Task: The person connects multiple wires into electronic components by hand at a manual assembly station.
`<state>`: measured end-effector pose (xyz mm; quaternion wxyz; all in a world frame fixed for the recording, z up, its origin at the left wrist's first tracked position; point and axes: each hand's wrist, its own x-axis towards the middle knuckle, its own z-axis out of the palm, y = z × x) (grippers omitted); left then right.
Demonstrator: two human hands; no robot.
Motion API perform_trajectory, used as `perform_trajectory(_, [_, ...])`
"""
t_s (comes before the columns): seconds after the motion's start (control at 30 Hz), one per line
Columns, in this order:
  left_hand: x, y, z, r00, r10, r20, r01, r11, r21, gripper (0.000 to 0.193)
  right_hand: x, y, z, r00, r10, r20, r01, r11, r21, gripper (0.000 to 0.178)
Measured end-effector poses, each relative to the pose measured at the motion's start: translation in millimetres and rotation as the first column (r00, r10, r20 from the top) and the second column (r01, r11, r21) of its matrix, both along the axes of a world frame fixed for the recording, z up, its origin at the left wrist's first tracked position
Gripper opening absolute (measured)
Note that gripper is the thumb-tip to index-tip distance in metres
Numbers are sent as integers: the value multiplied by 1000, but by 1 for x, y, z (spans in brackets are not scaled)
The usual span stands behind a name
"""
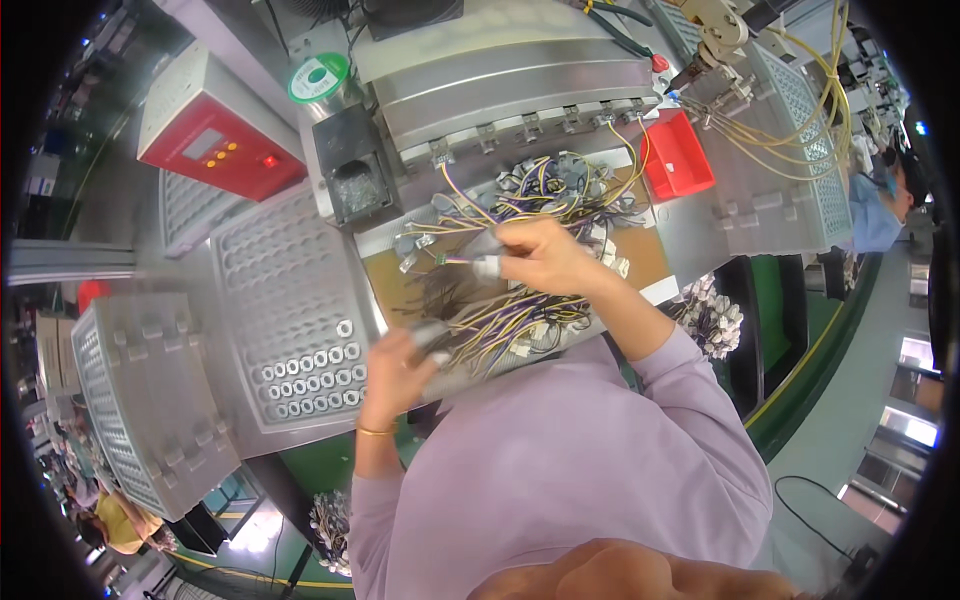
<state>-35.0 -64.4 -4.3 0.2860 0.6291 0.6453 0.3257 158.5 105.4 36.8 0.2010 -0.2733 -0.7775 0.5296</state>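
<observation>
A: Entry one, right hand.
B: Above the middle of the work board, back of the hand up, fingers pointing left. The forearm slants in from the lower right, elbow bent, sleeve up near the elbow. Thumb and forefinger stand close together, fingertips covered. A thin wire end shows just beside them; blur hides whether it is pinched, so I cannot tell.

A: Entry two, left hand.
B: At the board's near left corner, lower than the right hand. Forearm nearly upright from the lower edge, bracelet at the wrist, fingers bent inward to the right. Fingertips blurred; cannot tell whether they grip anything.

A: Wires, location?
B: Two lots, yellow and dark. The far pile, with grey plugs, lies beyond the right hand; the near bundle lies between the right forearm and the person's body, its left ends beside the left hand.

A: Surroundings?
B: Metal bar with clips behind the far pile; red bin to its right; plastic tray left of the board, white rings in its near rows.
</observation>
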Motion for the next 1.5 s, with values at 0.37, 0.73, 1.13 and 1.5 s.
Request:
perform_trajectory(0.37, [-75,-40,-101,296,633,-716,-710,647,279,24,-9,-14,-17,986,-161,-32,154,973,-171,11])
perform_trajectory(0.73, [-58,-5,-44,436,819,374,-795,545,-267,25,-17,-14,-11,996,-68,-52,61,990,-123,14])
perform_trajectory(1.13, [43,56,31,346,174,922,-174,977,-120,38,-10,-19,6,940,-218,-263,118,930,-349,8])
perform_trajectory(1.5, [51,56,42,404,98,910,-168,985,-32,38,-5,-15,5,951,-179,-251,91,941,-325,7])
